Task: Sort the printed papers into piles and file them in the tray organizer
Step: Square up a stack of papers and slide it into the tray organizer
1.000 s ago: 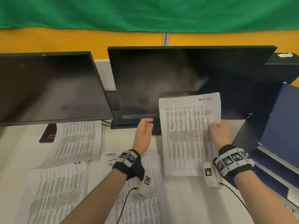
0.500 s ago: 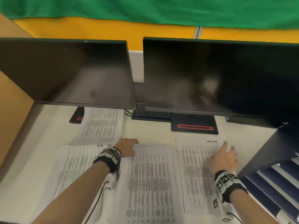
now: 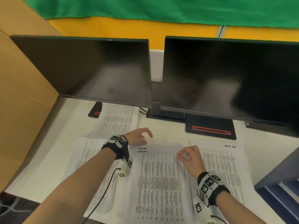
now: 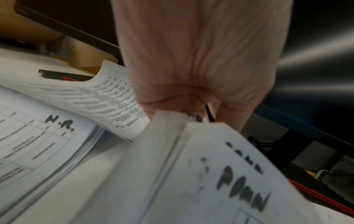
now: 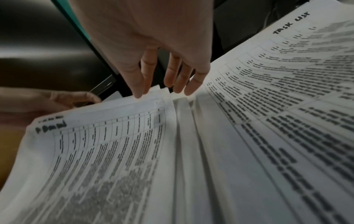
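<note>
Several piles of printed papers lie on the white desk (image 3: pixel 68 159). The middle pile (image 3: pixel 160 183) carries a blurred handwritten heading. My left hand (image 3: pixel 140 136) pinches its top left corner, and the sheets (image 4: pixel 201 174) rise to the curled fingers (image 4: pixel 184 97). My right hand (image 3: pixel 186 155) sits at the pile's top right corner, with nearly straight fingertips (image 5: pixel 138 94) touching the top edge. The "TASK LIST" pile (image 3: pixel 221 167) lies flat to the right. The "H.R." pile (image 4: pixel 38 136) lies to the left. The dark blue tray organizer (image 3: pixel 283 191) stands at the right edge.
Two dark monitors (image 3: pixel 100 70) hang low over the back of the desk, their stands (image 3: pixel 210 128) behind the piles. Another printed pile (image 3: pixel 116 120) lies under the left monitor. A brown partition (image 3: pixel 21 94) closes the left side. A wrist cable (image 3: pixel 105 191) trails over the left pile.
My right hand laid the "TASK LIST" sheet it held up onto the right pile and let go. Both hands then moved to the top corners of the middle pile.
</note>
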The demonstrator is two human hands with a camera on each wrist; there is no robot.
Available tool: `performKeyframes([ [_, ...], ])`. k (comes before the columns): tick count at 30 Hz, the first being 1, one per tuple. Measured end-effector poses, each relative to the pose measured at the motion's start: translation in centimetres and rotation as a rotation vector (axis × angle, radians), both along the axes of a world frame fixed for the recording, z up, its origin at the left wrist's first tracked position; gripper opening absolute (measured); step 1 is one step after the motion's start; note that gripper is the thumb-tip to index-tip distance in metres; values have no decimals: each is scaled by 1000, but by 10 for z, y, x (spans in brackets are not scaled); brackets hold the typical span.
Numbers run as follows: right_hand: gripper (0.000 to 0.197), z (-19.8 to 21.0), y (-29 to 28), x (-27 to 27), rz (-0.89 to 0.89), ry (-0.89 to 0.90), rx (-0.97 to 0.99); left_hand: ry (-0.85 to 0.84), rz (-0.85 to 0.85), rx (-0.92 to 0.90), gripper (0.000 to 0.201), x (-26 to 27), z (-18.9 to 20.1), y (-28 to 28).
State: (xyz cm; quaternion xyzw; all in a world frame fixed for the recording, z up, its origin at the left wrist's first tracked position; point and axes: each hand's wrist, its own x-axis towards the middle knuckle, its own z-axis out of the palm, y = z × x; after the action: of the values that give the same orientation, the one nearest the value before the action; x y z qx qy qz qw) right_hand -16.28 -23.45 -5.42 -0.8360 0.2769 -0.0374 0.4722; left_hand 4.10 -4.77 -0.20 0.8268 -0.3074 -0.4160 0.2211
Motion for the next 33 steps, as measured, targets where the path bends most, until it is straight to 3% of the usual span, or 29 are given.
performKeyframes([
  [4, 42, -2, 0, 2, 101, -13, -95, -4, -2, -2, 22, -3, 0, 1],
  [7, 24, -5, 1, 7, 175, 27, -186, -63, -35, 72, 10, -6, -4, 0],
  [9, 17, -6, 4, 9, 204, 66, -211, -89, -85, 120, 28, -8, -8, -1],
  [14, 53, -2, 9, 13, 137, 124, -167, -164, -132, 129, 33, -9, -14, -6],
  [16, 45, -2, 8, 15, 62, 97, -108, -161, -102, 103, 27, -7, -15, -5],
  [20, 7, 0, 6, 16, -23, -21, -64, -66, -27, 60, 24, -2, -12, -3],
  [25, 24, 0, 9, 13, 114, 41, -59, 124, 3, 61, 34, 2, 0, 3],
  [28, 36, -1, 10, 13, 168, 34, -97, 178, -16, 125, 17, 5, 9, 7],
  [30, 29, 0, 11, 14, 212, 3, -130, 232, -44, 145, 5, 9, 11, 9],
  [33, 14, 0, 11, 16, 237, -48, -196, 290, -8, 127, 3, 12, 14, 10],
])
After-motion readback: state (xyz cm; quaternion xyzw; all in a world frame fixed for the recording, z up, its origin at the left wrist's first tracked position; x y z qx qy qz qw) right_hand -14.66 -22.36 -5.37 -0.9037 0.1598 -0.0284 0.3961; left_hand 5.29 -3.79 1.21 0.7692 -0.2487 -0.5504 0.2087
